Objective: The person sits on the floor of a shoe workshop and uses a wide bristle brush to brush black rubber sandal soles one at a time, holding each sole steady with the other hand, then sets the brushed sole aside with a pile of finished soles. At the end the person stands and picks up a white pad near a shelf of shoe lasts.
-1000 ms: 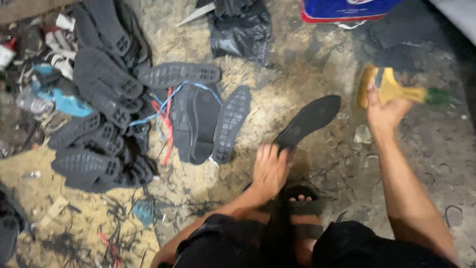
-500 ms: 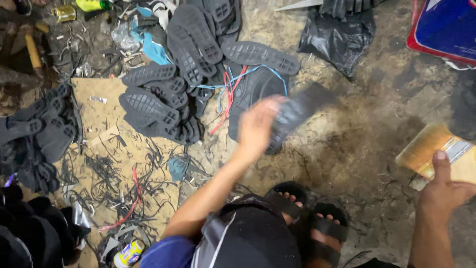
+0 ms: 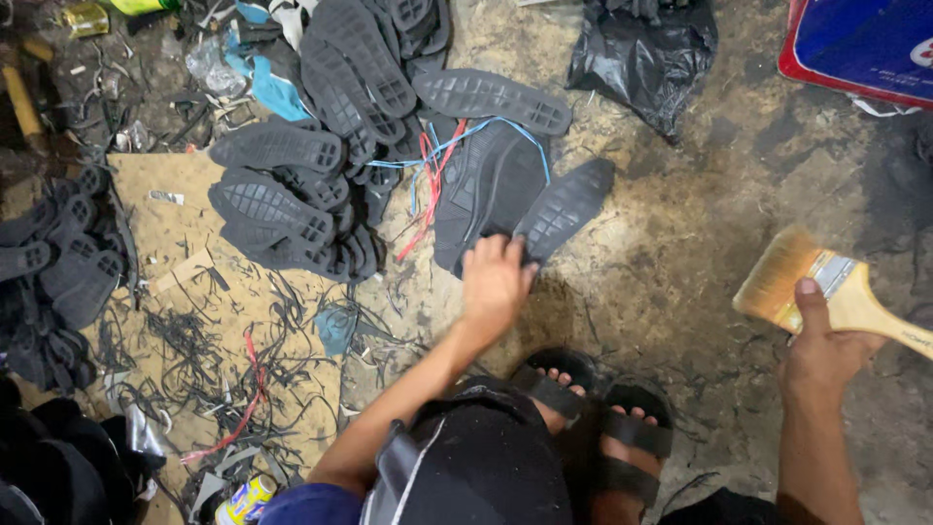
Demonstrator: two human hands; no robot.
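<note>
A black plastic bag (image 3: 641, 53) lies beside a red-edged blue box (image 3: 860, 44).

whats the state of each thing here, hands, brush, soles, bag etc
left hand: fingers resting on the sole, at its near end
sole: tread up, flat on the floor
right hand: closed round the brush handle
paintbrush: lifted off the floor, bristles pointing left
pile of soles: heaped, mostly tread up
black plastic bag: crumpled on the floor
small tin: lying on its side

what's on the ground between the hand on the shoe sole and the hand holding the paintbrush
In the head view, only bare stained floor lies between the left hand on the black sole and the right hand holding the brush.
</note>
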